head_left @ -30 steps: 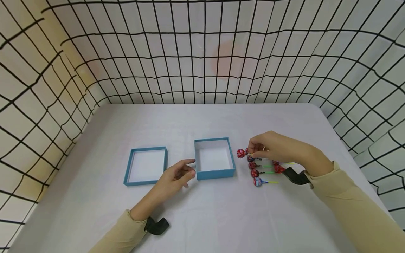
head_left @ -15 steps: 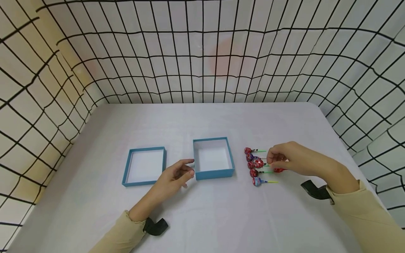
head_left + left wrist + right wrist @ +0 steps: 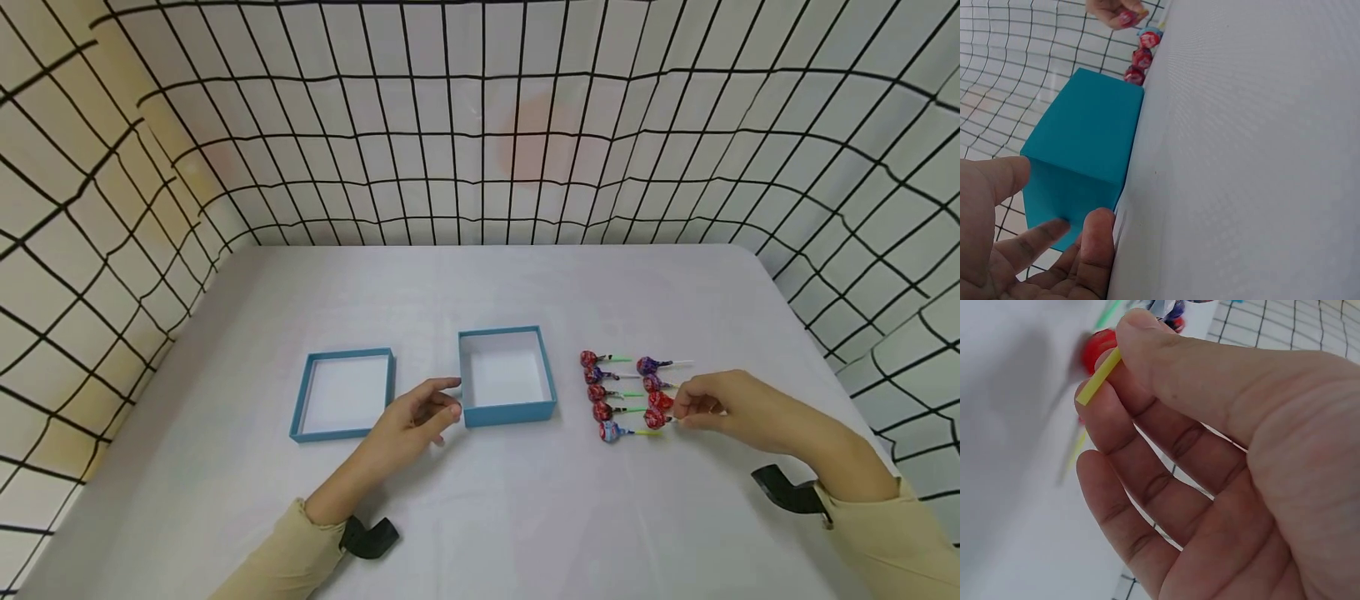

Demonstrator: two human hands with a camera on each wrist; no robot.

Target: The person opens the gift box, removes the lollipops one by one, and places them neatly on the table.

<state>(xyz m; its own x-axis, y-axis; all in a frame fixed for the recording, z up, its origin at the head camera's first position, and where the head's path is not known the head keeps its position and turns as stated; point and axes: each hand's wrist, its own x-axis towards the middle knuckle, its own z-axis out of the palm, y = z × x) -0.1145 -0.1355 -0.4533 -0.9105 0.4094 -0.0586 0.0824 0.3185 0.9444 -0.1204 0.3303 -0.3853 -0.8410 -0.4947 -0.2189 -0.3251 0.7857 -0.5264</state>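
Note:
My right hand [image 3: 723,404] pinches a red-wrapped lollipop [image 3: 656,418] by its yellow stick [image 3: 1099,376], between thumb and fingertips. The lollipop's head is at the near end of the right-hand column of lollipops; whether it touches the table cannot be told. My left hand [image 3: 415,414] is beside the left wall of an uncovered blue box [image 3: 510,412], fingers loosely bent and holding nothing. In the left wrist view its fingers are spread close to the box's blue side [image 3: 1085,125]. The box shows a white inside. A blue-rimmed lid [image 3: 341,434] lies further left, inside up.
Several lollipops form a left column, among them a blue one [image 3: 610,431] nearest me and a red one [image 3: 588,358] farthest. A purple lollipop [image 3: 647,365] tops the right column. White cloth [image 3: 525,517] covers the table; a black-lined grid wall [image 3: 480,125] surrounds it.
My right hand has moved right and toward me, carrying the red lollipop from beside the box to the right column's near end. The left hand has stayed in place.

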